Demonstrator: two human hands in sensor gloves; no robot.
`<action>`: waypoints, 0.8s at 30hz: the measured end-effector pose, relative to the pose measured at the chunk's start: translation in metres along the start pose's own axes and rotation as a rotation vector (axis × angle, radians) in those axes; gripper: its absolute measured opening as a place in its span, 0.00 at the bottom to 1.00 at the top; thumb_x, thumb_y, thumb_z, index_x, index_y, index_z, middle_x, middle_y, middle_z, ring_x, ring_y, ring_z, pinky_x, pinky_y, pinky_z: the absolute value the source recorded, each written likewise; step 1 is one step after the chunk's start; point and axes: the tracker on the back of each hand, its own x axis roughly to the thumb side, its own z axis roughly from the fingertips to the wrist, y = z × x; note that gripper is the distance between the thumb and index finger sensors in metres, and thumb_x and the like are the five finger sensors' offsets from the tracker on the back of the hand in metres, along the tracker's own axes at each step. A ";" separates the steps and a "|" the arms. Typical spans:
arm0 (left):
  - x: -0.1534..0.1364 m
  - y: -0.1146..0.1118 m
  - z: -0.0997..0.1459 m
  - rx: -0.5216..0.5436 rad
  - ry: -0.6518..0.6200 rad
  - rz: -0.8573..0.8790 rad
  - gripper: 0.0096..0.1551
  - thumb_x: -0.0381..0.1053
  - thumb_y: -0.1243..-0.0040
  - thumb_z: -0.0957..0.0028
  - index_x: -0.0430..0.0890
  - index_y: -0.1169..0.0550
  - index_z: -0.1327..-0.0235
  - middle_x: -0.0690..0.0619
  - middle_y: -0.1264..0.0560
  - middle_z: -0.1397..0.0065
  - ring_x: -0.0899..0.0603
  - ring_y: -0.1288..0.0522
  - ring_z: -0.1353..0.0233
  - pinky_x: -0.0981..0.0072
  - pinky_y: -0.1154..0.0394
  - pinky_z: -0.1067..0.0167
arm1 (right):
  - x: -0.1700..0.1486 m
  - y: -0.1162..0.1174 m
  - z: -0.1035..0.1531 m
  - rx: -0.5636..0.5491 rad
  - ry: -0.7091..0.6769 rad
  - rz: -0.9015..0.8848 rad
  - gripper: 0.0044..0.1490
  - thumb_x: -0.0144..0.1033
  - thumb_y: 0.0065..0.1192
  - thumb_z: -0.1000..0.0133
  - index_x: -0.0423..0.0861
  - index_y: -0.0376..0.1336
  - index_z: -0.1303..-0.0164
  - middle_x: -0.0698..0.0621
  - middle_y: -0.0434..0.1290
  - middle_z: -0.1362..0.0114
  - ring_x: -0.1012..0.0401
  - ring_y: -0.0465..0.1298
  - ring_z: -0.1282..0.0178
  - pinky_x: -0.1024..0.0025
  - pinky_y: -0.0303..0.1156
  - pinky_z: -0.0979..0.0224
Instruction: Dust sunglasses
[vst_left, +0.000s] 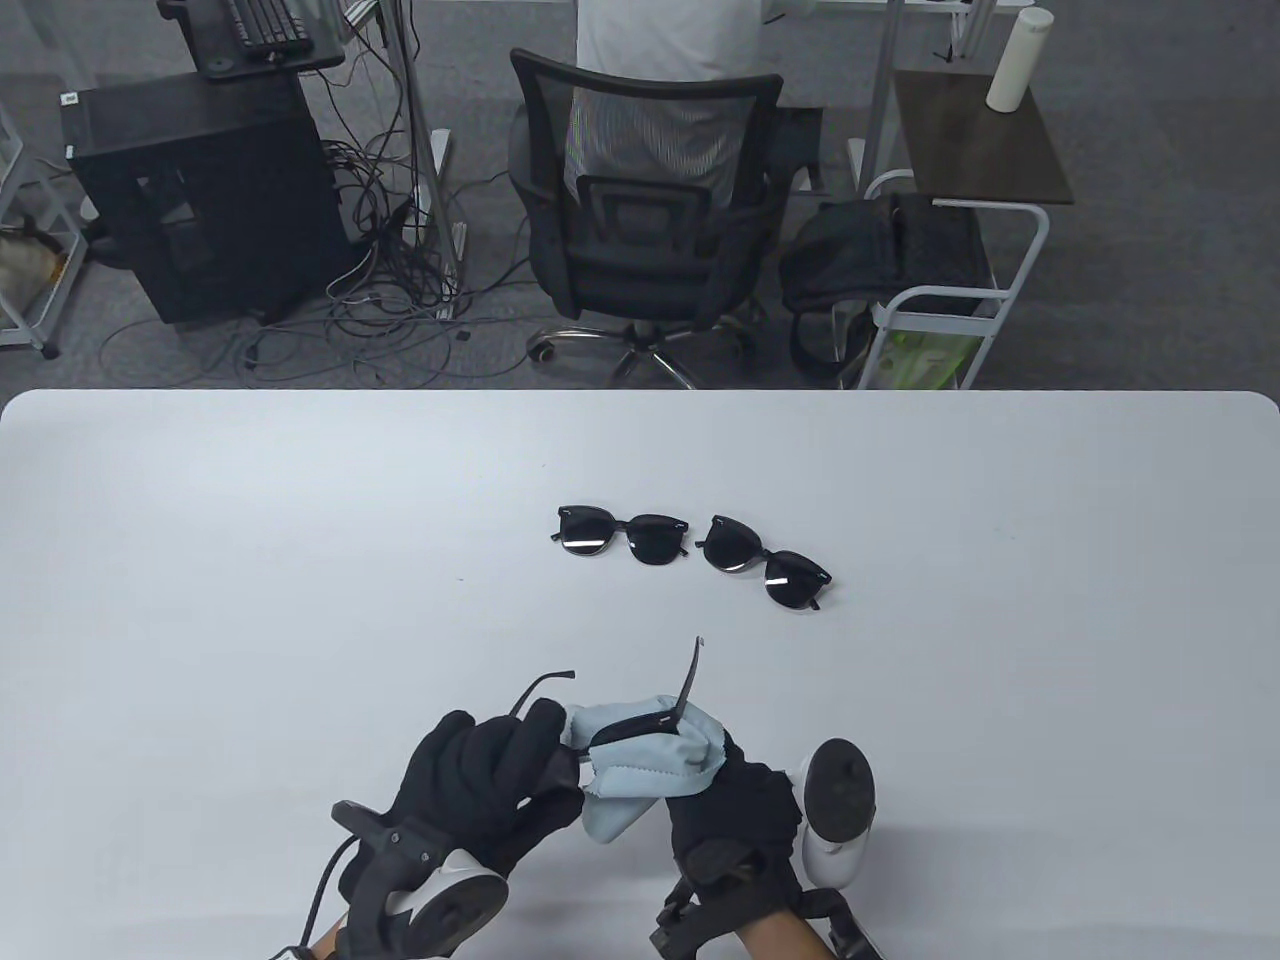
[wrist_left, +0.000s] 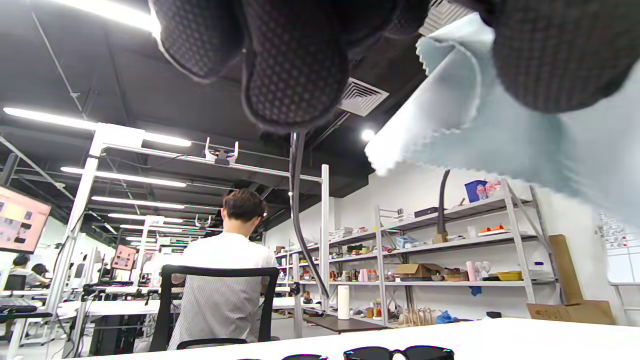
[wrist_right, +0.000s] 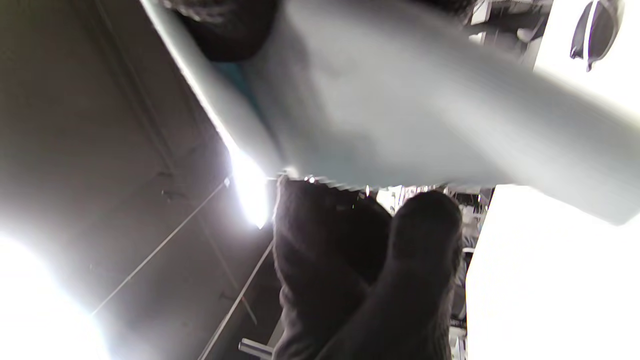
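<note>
My left hand (vst_left: 520, 760) holds a black pair of sunglasses (vst_left: 640, 722) just above the table's front middle, its temple arms pointing away from me. My right hand (vst_left: 715, 770) presses a light blue cloth (vst_left: 630, 785) around the frame and lens. The cloth also shows in the left wrist view (wrist_left: 500, 130) and fills the right wrist view (wrist_right: 400, 100). Two other black pairs lie on the white table (vst_left: 250, 560): one at the centre (vst_left: 620, 535), one just right of it (vst_left: 765, 560).
Beyond the table's far edge stand an office chair (vst_left: 645, 220) with a seated person, a black computer case (vst_left: 200, 190) with cables, and a white cart (vst_left: 940, 290) with a bag.
</note>
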 end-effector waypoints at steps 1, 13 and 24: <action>-0.001 0.001 0.000 0.001 0.004 0.000 0.56 0.75 0.35 0.61 0.57 0.42 0.21 0.56 0.28 0.38 0.51 0.17 0.50 0.49 0.25 0.36 | 0.000 0.001 0.000 0.007 -0.001 -0.008 0.29 0.44 0.58 0.42 0.53 0.54 0.32 0.58 0.69 0.29 0.59 0.71 0.26 0.60 0.65 0.20; 0.010 -0.002 0.002 -0.002 -0.050 -0.010 0.56 0.75 0.35 0.61 0.57 0.42 0.22 0.57 0.28 0.38 0.52 0.17 0.50 0.50 0.25 0.36 | -0.007 -0.013 0.001 -0.129 0.060 0.019 0.26 0.53 0.79 0.51 0.55 0.67 0.50 0.62 0.82 0.50 0.64 0.84 0.46 0.65 0.77 0.33; 0.006 -0.002 0.002 -0.015 -0.041 0.007 0.56 0.76 0.36 0.62 0.57 0.42 0.21 0.57 0.28 0.38 0.52 0.18 0.49 0.50 0.26 0.36 | 0.002 -0.012 0.004 -0.129 -0.040 0.171 0.24 0.56 0.52 0.42 0.53 0.66 0.46 0.60 0.82 0.48 0.62 0.83 0.44 0.63 0.76 0.32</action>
